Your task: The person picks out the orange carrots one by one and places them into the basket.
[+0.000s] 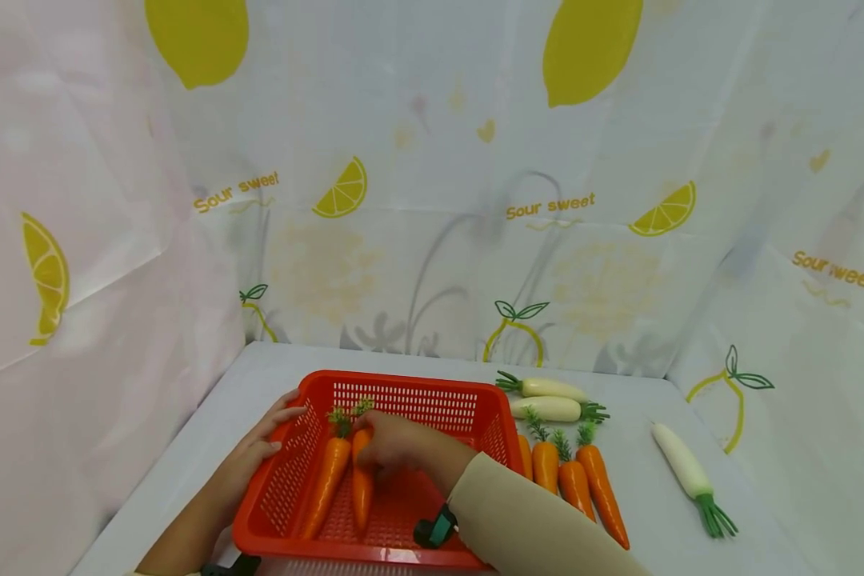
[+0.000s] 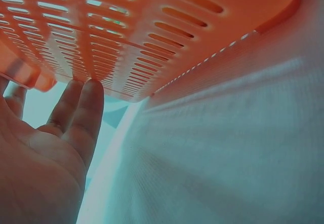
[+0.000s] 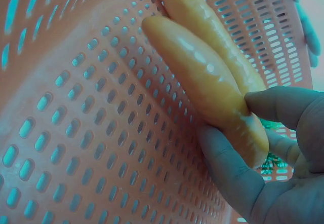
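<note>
Basket (image 1: pixel 360 552) of red slotted plastic stands on a white table (image 1: pixel 655 544), with two carrots lying side by side inside it, toward its left end. The right hand (image 1: pixel 396 444) reaches in and pinches the right-hand carrot (image 1: pixel 362 492) between thumb and fingers near its leafy top, the tip pointing toward the person; the other carrot (image 1: pixel 327 480) lies just beside it, slightly slanted. The left hand (image 1: pixel 255 448) is at the basket's left side, its fingers spread and fairly straight, two fingertips touching the outside of the slotted wall. Just beyond the basket's right wall lie four more carrots (image 1: pixel 603 492), the nearest partly hidden by the basket. Behind them two white radishes (image 1: pixel 547 409) lie close together, leaves facing opposite ways, and a third radish (image 1: pixel 680 460) lies well apart at the right. A lemon-printed cloth (image 1: pixel 403 120) hangs behind.
</note>
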Demonstrator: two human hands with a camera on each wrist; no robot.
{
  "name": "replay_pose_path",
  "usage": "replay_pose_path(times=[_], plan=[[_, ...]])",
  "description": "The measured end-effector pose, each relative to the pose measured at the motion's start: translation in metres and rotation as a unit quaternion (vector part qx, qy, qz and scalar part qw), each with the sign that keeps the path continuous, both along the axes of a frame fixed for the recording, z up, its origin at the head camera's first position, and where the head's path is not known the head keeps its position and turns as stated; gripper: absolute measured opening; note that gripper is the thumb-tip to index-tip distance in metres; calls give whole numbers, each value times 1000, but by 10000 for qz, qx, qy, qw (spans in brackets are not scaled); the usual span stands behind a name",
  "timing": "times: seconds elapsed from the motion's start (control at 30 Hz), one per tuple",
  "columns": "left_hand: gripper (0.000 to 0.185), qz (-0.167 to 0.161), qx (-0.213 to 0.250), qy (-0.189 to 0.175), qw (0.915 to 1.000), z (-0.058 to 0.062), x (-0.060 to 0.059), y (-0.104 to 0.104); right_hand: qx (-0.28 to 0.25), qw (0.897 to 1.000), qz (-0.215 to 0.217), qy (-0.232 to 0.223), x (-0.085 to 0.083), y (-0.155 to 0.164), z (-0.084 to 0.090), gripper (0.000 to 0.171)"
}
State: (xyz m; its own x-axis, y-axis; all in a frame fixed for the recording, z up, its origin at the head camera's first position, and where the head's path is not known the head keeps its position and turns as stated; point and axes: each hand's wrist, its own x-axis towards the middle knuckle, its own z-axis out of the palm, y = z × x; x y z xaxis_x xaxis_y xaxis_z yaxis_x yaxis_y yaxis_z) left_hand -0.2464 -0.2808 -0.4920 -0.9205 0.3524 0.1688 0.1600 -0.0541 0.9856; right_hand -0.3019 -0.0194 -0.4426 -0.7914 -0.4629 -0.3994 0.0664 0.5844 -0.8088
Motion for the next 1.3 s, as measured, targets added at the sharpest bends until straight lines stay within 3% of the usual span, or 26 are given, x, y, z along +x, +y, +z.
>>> replay_pose_path(times=[0.4,0.7,1.3], plan=[[58,-68,75,64,9999,-1,0,0,21,10000,30,-49,-1,1,-3,47],[60,246,-242,-158,9993,-1,5,0,82,9998,179,16,4,-1,-1,47],[59,146,-60,-174,9997,1,1,1,300,9994,72,186,3,1,5,46]])
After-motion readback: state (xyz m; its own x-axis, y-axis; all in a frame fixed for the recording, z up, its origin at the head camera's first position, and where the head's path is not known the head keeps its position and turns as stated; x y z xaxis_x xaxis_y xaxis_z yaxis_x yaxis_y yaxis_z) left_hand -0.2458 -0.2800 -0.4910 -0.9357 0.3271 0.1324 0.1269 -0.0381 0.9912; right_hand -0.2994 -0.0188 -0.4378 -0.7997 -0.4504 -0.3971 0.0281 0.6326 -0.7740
